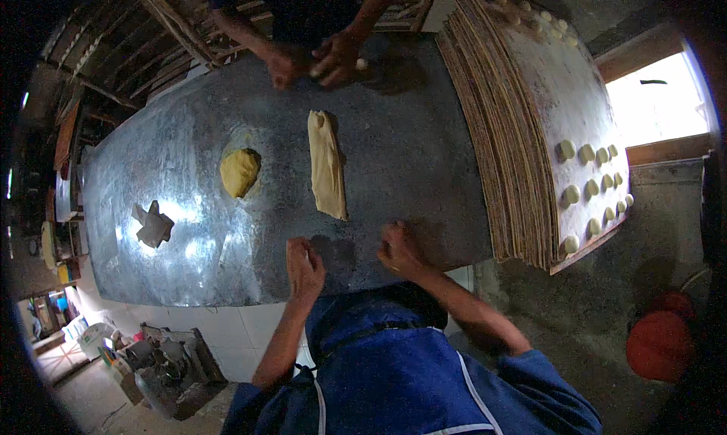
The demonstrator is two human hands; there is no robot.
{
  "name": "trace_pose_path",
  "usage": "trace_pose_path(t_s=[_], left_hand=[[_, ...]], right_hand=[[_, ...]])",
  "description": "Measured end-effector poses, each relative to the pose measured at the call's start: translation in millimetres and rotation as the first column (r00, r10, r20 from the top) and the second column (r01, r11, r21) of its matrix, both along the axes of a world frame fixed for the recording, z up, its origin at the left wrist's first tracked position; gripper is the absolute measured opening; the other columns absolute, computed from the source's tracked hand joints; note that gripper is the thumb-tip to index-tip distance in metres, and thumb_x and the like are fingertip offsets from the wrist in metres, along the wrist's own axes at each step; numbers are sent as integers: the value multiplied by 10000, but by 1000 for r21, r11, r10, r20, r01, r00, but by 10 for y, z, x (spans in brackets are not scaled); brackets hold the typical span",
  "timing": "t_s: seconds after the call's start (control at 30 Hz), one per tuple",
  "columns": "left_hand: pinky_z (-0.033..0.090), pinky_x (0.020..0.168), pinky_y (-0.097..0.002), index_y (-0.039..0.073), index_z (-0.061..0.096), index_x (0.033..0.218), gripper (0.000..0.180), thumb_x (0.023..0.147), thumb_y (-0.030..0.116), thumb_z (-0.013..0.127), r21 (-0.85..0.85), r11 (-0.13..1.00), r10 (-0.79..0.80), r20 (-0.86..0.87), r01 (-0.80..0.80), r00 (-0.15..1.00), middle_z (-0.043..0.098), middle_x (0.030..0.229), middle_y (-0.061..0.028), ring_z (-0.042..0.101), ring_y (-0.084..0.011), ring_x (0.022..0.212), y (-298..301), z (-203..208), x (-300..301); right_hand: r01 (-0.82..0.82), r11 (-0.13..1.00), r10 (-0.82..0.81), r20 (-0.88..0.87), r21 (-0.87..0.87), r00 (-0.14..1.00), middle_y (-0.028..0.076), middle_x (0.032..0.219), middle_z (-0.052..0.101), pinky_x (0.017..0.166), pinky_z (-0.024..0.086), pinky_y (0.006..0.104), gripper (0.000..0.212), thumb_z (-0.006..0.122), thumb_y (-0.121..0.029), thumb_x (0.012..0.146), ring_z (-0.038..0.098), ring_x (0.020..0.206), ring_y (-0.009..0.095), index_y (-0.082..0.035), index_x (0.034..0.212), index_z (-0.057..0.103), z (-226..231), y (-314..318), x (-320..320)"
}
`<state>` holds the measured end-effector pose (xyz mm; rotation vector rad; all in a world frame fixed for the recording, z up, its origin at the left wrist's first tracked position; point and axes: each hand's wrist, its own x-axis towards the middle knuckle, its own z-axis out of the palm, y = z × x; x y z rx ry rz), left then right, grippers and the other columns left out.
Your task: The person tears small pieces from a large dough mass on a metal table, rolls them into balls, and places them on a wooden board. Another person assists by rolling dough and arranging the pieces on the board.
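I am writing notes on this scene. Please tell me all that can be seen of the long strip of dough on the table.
The long strip of dough is pale yellow and soft-looking, with a matte, slightly uneven surface. It lies flat on the grey metal table, running from the far side toward the near edge. Its far end is narrower and rounded; its near end is broader and cut roughly square. Nothing touches it but the table. A round yellow lump of dough sits apart on its left. The left hand and right hand rest near its near end, not on it.

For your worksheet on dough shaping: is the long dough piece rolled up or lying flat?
Lying flat: the long dough strip stretches out along the metal table, with no coil.
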<state>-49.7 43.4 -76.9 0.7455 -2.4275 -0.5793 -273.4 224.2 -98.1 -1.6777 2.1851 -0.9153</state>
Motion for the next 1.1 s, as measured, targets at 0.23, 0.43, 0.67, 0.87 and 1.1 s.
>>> trace_pose_path(t_s=[0.23,0.43,0.67,0.87,1.1], left_hand=[[453,755,-502,-48,513,1091,229,932,77,621,259,903,335,78,-343,939,543,940,-215,552,-417,854,-683,38,-419],[465,776,-493,-53,478,1172,295,921,33,608,21,996,78,121,-82,990,539,1015,-245,570,-416,889,-418,-55,295],[423,828,-530,-69,461,1174,235,974,32,531,73,972,218,50,-222,975,541,1047,-255,524,-439,931,-147,16,-1],[426,849,-495,-37,475,1168,216,971,10,549,-260,951,198,99,-166,975,536,1070,-240,528,-395,944,-429,-192,566],[442,1001,-481,9,512,1298,381,953,76,659,403,915,-50,117,-1,992,555,1214,-219,546,-388,1164,-475,755,617]], right_hand=[[130,984,-144,-113,-123,983,154,786,499,614,409,434,299,680,-136,923,483,652,284,20,1014,442,257,-422,-334],[128,991,-127,422,26,898,145,775,487,648,418,439,259,671,-104,912,489,656,284,5,964,441,95,422,-393],[140,986,-141,-1,89,990,153,791,498,729,416,469,275,699,-25,851,499,671,286,-5,1010,475,354,-166,-36],[-101,984,21,-467,-148,884,161,842,494,733,412,466,334,712,-38,847,502,768,292,-3,1063,458,256,106,-696],[156,976,-168,67,152,984,157,851,474,736,398,456,297,702,-50,865,480,772,300,-33,1012,444,66,457,-212]])
